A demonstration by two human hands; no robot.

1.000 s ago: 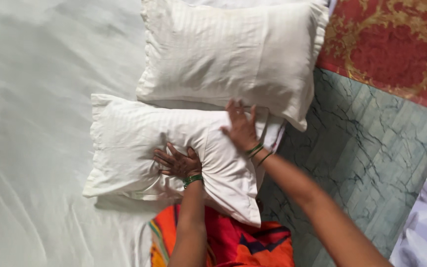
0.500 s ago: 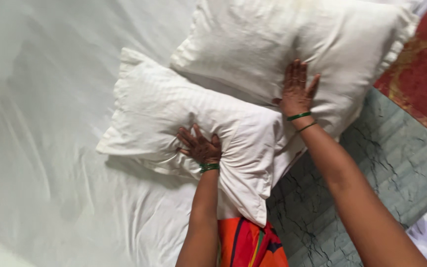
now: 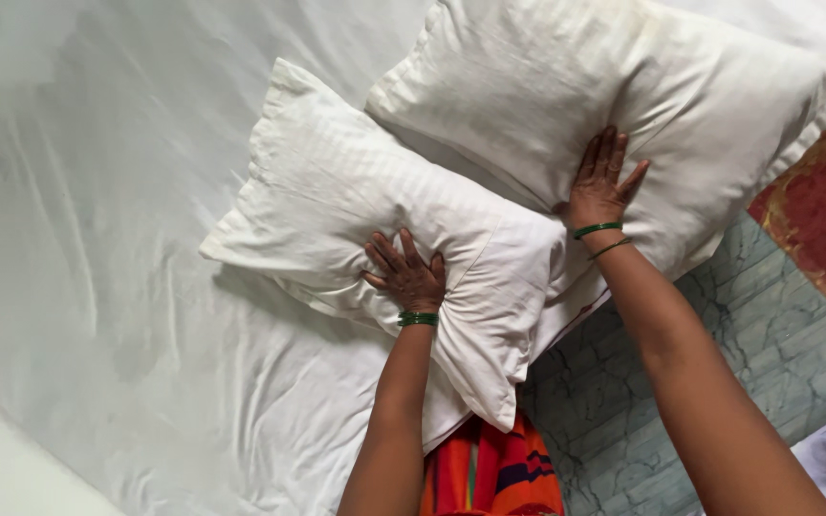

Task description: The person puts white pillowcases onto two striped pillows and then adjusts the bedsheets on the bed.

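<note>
On the white wrinkled bedsheet (image 3: 126, 287), the left hand (image 3: 408, 275) presses flat on the near white striped fabric pillow (image 3: 356, 210); the right hand (image 3: 602, 182) lies spread on the far white pillow (image 3: 623, 96) (both look soft, light, best gripped by corners).

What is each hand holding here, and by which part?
Nothing is gripped. The left hand presses flat on the near pillow; the right hand lies flat on the far pillow.
</note>
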